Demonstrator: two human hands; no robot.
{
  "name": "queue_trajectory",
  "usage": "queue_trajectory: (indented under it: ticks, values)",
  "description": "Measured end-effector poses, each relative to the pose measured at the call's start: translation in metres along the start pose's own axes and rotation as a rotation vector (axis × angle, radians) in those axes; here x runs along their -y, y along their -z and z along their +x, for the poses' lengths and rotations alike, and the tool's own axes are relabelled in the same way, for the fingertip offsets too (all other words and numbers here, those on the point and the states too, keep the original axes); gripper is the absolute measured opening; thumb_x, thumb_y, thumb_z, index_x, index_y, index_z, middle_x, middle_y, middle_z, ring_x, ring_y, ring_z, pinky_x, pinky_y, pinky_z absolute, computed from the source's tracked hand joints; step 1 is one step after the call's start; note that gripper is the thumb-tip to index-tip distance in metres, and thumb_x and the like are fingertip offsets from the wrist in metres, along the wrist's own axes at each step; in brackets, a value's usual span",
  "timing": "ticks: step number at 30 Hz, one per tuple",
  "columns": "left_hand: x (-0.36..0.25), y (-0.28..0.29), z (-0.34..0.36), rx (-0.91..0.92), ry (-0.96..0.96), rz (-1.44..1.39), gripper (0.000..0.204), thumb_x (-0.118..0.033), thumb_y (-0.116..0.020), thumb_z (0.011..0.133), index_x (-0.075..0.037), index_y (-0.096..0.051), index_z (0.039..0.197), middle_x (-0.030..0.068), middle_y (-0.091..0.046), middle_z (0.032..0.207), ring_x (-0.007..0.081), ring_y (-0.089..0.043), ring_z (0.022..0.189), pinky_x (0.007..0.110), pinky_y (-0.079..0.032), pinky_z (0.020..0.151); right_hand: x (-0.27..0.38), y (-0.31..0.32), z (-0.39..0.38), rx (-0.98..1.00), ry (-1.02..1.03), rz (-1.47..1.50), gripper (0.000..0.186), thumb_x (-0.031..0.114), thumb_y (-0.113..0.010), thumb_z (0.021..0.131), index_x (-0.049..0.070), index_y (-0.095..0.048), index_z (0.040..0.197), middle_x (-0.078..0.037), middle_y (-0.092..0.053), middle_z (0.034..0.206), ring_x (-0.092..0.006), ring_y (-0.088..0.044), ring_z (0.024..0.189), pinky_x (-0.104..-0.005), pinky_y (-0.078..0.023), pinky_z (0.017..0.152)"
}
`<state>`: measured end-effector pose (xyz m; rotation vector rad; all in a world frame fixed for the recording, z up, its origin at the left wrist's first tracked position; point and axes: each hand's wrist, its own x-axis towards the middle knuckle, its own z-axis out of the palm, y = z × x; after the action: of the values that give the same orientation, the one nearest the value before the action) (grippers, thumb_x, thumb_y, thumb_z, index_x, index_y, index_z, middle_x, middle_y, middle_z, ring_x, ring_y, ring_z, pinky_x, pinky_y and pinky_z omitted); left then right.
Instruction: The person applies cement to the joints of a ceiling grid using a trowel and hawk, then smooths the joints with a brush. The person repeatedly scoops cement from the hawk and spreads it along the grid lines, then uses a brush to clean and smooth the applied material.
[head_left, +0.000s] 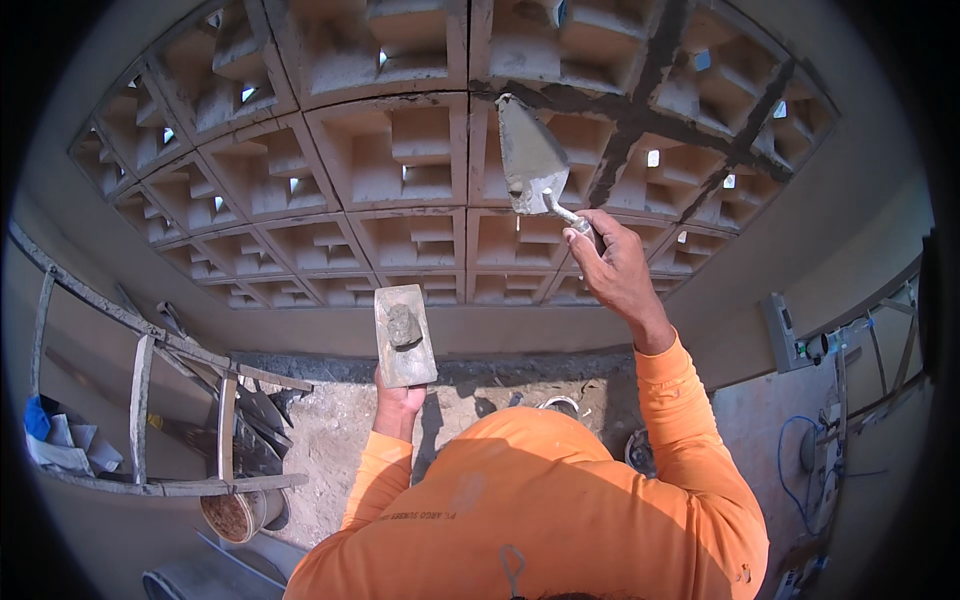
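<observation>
Grips a trowel (533, 160) by its handle in the right hand (612, 262), closed around it. Holds the blade up in front of the wall of hollow blocks (458, 150), right of centre, with the tip pointing upward and a little to the left. Reaches with that tip to just beside a joint between two rows of blocks; cannot tell whether touching it or only near. Carries a small dark dab on the blade, near the handle end.

Grips a flat rectangular board (391, 358) in the left hand (402, 397), at its lower end, with part of the grasp hidden underneath. Keeps the board below the blocks, well apart from the trowel. Bears on it a lump of mortar (404, 327), grey and near the middle.

Shows dark joints (627, 133) among the blocks at upper right, with thinner lines at left. Wears an orange shirt (560, 500) with long sleeves. Has at left a wooden frame (142, 420), with a bucket (262, 508) near its lower edge; at right, a thin blue cable (781, 460); underneath, a rough, dusty floor (330, 410), partly sunlit
</observation>
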<state>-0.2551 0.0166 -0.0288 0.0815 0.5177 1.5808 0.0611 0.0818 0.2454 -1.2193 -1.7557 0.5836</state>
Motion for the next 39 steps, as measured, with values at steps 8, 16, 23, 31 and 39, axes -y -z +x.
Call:
queue_trajectory:
  ticks: [8, 16, 23, 31, 39]
  values:
    - [-0.003, 0.002, -0.004, 0.004, -0.009, 0.018, 0.032, -0.027, -0.064, 0.101, -0.009, -0.067, 0.127, 0.0063, -0.072, 0.117, 0.0247, -0.069, 0.109, 0.041, -0.057, 0.097, -0.006, -0.037, 0.013, -0.107, 0.099, -0.049, 0.017, 0.013, -0.067, 0.1, -0.002, -0.064, 0.107, -0.013, -0.061, 0.08, -0.023, -0.054, 0.068, -0.0361, -0.046, 0.065]
    - [-0.008, -0.008, -0.01, -0.09, 0.0, 0.012, 0.031, -0.027, -0.064, 0.101, -0.009, -0.067, 0.127, 0.0068, -0.073, 0.116, 0.0251, -0.07, 0.107, 0.043, -0.058, 0.095, -0.007, -0.048, 0.013, -0.084, 0.189, -0.143, 0.013, 0.008, -0.064, 0.099, -0.004, -0.062, 0.101, -0.021, -0.062, 0.085, -0.0396, -0.062, 0.076, -0.0453, -0.049, 0.069]
    - [0.002, 0.012, -0.012, -0.061, 0.014, 0.015, 0.03, -0.028, -0.063, 0.102, -0.009, -0.067, 0.125, 0.0071, -0.073, 0.114, 0.0257, -0.072, 0.104, 0.042, -0.059, 0.092, -0.004, -0.048, 0.016, -0.147, 0.263, -0.236, 0.014, 0.008, -0.066, 0.097, -0.004, -0.061, 0.101, -0.023, -0.062, 0.085, -0.0426, -0.061, 0.077, -0.0471, -0.049, 0.069]
    - [0.004, 0.014, 0.0, -0.016, 0.026, 0.037, 0.033, -0.028, -0.064, 0.102, -0.008, -0.066, 0.128, 0.0077, -0.073, 0.119, 0.0259, -0.07, 0.109, 0.043, -0.058, 0.095, 0.004, -0.045, 0.023, -0.116, 0.241, -0.218, 0.015, 0.009, -0.066, 0.097, -0.005, -0.061, 0.101, -0.023, -0.061, 0.085, -0.0418, -0.061, 0.077, -0.0475, -0.048, 0.069]
    - [0.0, -0.001, -0.01, -0.051, 0.033, 0.056, 0.029, -0.028, -0.064, 0.102, -0.009, -0.068, 0.124, 0.0072, -0.073, 0.117, 0.0266, -0.07, 0.107, 0.043, -0.058, 0.096, 0.001, -0.039, 0.016, -0.126, 0.181, -0.126, 0.017, 0.013, -0.065, 0.1, -0.004, -0.065, 0.102, -0.018, -0.061, 0.08, -0.0305, -0.058, 0.069, -0.0413, -0.047, 0.066]
